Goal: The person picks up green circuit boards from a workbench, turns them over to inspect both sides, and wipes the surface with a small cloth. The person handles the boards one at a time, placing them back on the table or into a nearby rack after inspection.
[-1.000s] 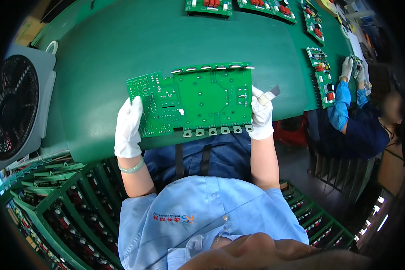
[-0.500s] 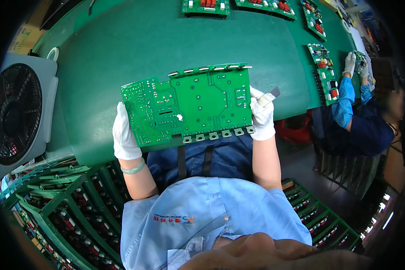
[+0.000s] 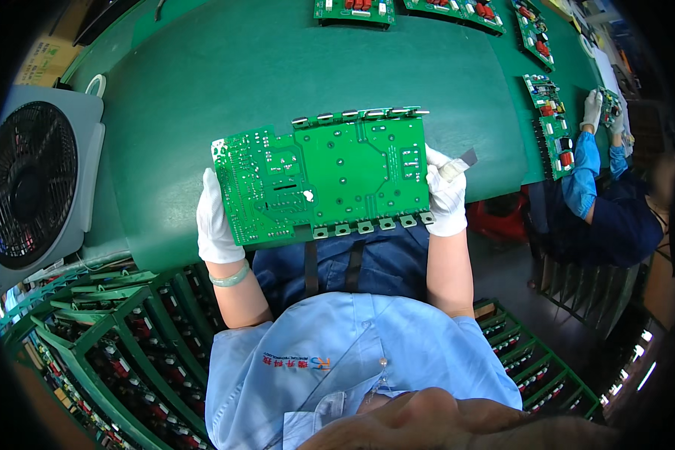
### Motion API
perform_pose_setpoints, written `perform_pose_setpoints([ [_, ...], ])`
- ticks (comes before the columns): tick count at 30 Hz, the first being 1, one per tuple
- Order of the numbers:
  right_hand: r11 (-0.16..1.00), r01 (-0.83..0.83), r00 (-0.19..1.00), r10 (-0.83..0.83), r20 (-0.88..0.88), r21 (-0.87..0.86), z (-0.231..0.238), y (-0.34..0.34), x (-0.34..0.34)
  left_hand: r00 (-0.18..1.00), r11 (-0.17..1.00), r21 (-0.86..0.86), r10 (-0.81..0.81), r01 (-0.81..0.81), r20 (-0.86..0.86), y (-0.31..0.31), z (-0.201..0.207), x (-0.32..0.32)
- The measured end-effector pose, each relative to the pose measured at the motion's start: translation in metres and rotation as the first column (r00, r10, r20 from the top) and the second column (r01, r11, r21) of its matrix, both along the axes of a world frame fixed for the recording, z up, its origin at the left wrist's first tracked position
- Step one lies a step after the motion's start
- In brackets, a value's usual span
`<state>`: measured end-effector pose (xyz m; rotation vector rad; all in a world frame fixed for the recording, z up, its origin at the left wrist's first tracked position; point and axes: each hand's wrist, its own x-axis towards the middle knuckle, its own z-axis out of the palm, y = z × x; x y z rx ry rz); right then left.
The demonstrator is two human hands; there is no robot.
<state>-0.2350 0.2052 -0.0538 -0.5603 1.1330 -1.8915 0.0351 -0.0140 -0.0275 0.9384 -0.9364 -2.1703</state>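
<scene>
A green circuit board (image 3: 345, 180) is held up in front of me, its solder side facing me, with metal tabs along its top and bottom edges. My left hand (image 3: 219, 221), in a white glove, grips the board's left edge. My right hand (image 3: 447, 196), also gloved in white, grips the right edge. Between the right fingers is also a short tool with a flat grey blade-like tip (image 3: 469, 157) and a pale wrapped handle (image 3: 453, 168). A white blob lies on the board's lower middle. The fingers behind the board are hidden.
A green mat (image 3: 277, 75) covers the table. Several populated boards (image 3: 551, 127) lie along its far and right edges. A grey fan (image 3: 34, 180) stands at left; green racks (image 3: 120, 322) hold boards below. At right, a co-worker's gloved hand (image 3: 592, 110) is at another board.
The board has tilted slightly, and a bright glare now shows at its upper left corner. The whole view has shifted a little. Both hands keep their grip.
</scene>
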Motion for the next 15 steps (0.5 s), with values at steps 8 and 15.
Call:
perform_pose_setpoints([
  [8,1.0,0.019,0.995,-0.018,-0.099,0.007,0.0019,0.0036,0.0026,1.0,0.994,-0.108,0.022,-0.021,0.012,0.0042,-0.007,0.0074],
  [15,0.998,0.054,0.992,-0.058,-0.112,-0.032,-0.0052,0.0038,0.0035,0.999,0.988,-0.152,0.033,-0.032,0.006,0.0055,-0.009,0.0093],
])
